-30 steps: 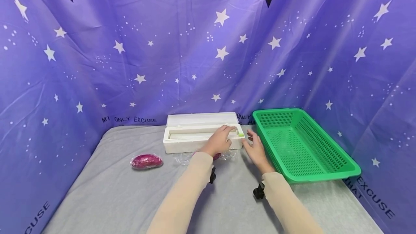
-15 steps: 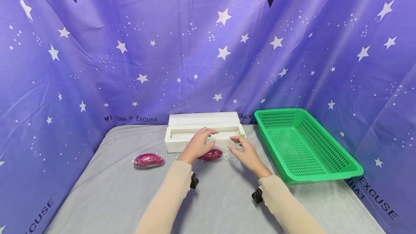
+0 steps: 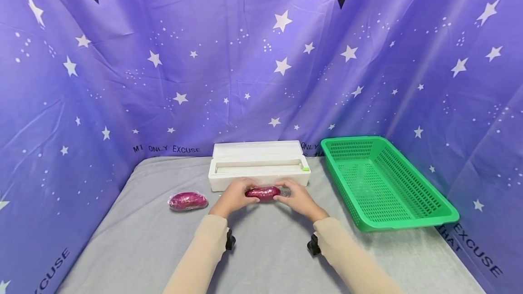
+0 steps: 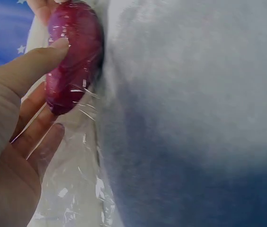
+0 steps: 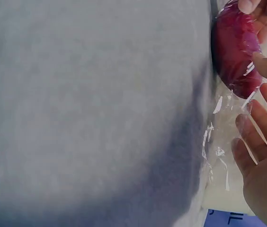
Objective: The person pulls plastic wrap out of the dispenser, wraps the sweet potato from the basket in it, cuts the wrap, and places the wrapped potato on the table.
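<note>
In front of the white box lies a purple-red sweet potato (image 3: pixel 263 193) with clear plastic film over and around it. My left hand (image 3: pixel 236 195) grips its left end, the thumb on the near side and the fingers behind. At the right end, my right hand (image 3: pixel 300 198) holds it between thumb and fingers. Loose clear film (image 4: pixel 72 184) spreads past the sweet potato under the left fingers, and more film (image 5: pixel 221 151) lies beside the right fingers. To the left rests a second sweet potato (image 3: pixel 188 201), wrapped in film.
The long white box (image 3: pixel 261 180) stands behind the hands with its lid (image 3: pixel 257 149) raised and a small green piece (image 3: pixel 305 169) at its right end. A green plastic basket (image 3: pixel 357 208) sits to the right. A starry purple curtain encloses the grey cloth-covered table (image 3: pixel 269 262).
Both hands have come back from the box, the left from its right end and the right from beside it. They now grip the two ends of the sweet potato.
</note>
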The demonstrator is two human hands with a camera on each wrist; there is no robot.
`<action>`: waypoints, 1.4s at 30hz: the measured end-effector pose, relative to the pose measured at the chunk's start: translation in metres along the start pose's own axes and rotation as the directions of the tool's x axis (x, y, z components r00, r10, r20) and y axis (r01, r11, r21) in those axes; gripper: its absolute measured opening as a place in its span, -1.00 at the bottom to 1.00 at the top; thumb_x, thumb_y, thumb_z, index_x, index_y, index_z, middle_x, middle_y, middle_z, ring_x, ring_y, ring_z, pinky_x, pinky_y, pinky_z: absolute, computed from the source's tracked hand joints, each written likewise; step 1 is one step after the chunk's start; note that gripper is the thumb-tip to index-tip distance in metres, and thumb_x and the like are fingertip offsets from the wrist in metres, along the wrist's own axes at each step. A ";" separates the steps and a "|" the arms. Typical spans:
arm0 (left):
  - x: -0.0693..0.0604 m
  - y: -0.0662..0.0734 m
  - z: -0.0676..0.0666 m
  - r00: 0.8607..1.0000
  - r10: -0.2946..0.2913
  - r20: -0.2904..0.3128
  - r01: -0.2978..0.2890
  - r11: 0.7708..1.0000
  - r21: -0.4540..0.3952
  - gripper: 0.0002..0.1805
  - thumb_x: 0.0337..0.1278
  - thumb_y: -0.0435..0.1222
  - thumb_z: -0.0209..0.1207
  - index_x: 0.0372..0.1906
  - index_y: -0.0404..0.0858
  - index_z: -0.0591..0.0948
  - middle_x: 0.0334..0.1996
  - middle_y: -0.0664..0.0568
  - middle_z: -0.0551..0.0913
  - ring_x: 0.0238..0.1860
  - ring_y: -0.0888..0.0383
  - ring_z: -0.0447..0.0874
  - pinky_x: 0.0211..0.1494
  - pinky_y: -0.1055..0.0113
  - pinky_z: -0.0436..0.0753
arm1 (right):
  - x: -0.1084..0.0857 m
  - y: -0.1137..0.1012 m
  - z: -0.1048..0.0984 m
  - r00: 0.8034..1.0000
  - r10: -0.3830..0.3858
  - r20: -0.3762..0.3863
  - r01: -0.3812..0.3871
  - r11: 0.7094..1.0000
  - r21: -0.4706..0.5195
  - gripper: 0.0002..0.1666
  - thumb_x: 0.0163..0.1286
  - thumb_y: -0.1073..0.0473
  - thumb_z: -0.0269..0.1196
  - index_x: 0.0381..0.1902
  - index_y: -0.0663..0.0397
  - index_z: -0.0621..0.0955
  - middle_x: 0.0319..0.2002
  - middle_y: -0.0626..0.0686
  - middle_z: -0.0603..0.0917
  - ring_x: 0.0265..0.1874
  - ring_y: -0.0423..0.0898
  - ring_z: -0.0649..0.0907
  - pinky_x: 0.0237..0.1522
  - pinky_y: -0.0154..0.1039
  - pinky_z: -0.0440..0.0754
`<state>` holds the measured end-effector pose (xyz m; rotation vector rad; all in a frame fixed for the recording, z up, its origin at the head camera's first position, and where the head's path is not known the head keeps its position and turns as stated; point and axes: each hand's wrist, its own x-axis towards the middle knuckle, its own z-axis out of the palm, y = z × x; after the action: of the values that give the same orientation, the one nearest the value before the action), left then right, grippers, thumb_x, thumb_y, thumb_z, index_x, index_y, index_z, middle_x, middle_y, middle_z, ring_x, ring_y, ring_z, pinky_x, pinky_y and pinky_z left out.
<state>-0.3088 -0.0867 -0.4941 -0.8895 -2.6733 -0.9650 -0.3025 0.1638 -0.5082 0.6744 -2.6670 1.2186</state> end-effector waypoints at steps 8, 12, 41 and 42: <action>-0.006 -0.004 0.005 0.999 0.013 -0.034 -0.014 1.000 -0.012 -0.57 -0.11 -0.34 0.55 -0.04 -0.27 0.72 -0.08 -0.03 0.72 -0.05 0.03 0.65 0.11 0.11 0.58 | 0.003 0.001 0.007 1.000 0.014 0.027 -0.016 0.999 0.045 -0.49 0.21 0.21 0.48 0.12 0.07 0.64 0.04 0.05 0.69 0.04 0.07 0.65 0.16 0.07 0.54; -0.006 -0.004 0.006 1.000 -0.011 -0.016 0.010 0.998 -0.062 -0.57 -0.12 -0.34 0.55 -0.05 -0.28 0.72 -0.13 -0.02 0.73 -0.14 0.09 0.67 0.02 0.18 0.63 | 0.002 0.000 0.007 1.000 0.016 0.027 -0.018 0.998 0.054 -0.49 0.21 0.24 0.47 0.13 0.10 0.63 0.05 0.08 0.68 0.02 0.09 0.66 0.14 0.06 0.57; -0.016 -0.001 0.006 0.991 -0.032 0.130 0.045 0.994 -0.103 -0.60 0.03 -0.21 0.49 0.02 -0.17 0.75 -0.18 0.08 0.77 -0.25 0.27 0.67 -0.12 0.33 0.64 | -0.011 -0.007 -0.004 0.991 0.044 0.126 -0.050 0.998 0.046 -0.48 0.28 0.08 0.43 0.15 0.15 0.64 -0.01 0.09 0.71 -0.08 -0.01 0.67 0.05 0.01 0.61; -0.016 0.000 0.005 0.991 -0.023 0.134 0.035 0.995 -0.090 -0.60 0.04 -0.20 0.48 0.03 -0.17 0.75 -0.17 0.08 0.77 -0.23 0.26 0.66 -0.09 0.31 0.63 | -0.012 -0.008 -0.005 0.990 0.046 0.135 -0.052 0.998 0.041 -0.48 0.28 0.08 0.43 0.16 0.16 0.63 -0.02 0.09 0.71 -0.11 -0.03 0.67 0.02 -0.01 0.62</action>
<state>-0.2956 -0.0913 -0.5035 -0.9678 -2.7788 -1.0800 -0.2885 0.1668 -0.5033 0.7261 -2.7877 1.2925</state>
